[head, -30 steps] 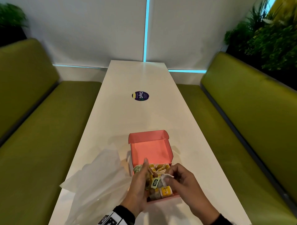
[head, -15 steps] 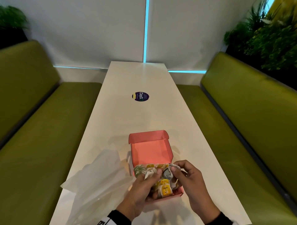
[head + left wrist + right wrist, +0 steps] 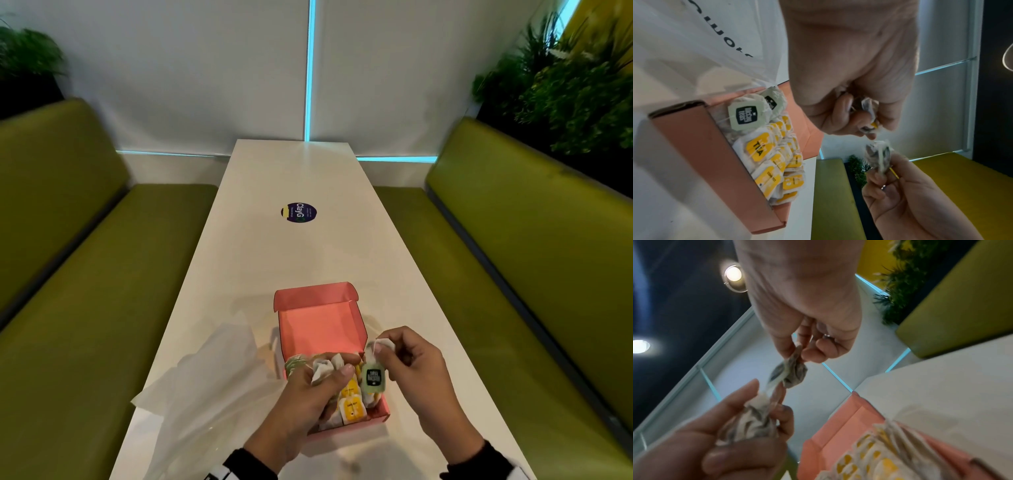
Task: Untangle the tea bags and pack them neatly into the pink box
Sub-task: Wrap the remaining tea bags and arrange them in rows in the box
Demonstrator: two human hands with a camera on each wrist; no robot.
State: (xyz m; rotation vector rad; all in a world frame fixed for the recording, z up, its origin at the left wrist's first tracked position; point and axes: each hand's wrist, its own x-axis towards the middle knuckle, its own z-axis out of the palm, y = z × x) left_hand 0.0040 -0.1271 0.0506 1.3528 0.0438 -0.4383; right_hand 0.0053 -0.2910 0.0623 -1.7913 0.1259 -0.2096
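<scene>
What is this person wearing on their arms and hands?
Both hands are bare, with no gloves. The left hand comes out of a black sleeve with a black-and-white patterned band at the wrist. The right hand has a black cuff with white fabric beside it, and a ring on one finger.

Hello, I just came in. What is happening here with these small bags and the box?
A person is sorting tea bags over an open pink box on a white table. The left hand grips a crumpled tea bag, and the right hand pinches another tea bag with a green tag hanging from it. A thread seems to join the two. Many yellow-tagged bags already stand in rows inside the box. A plastic bag lies left of it.
</scene>
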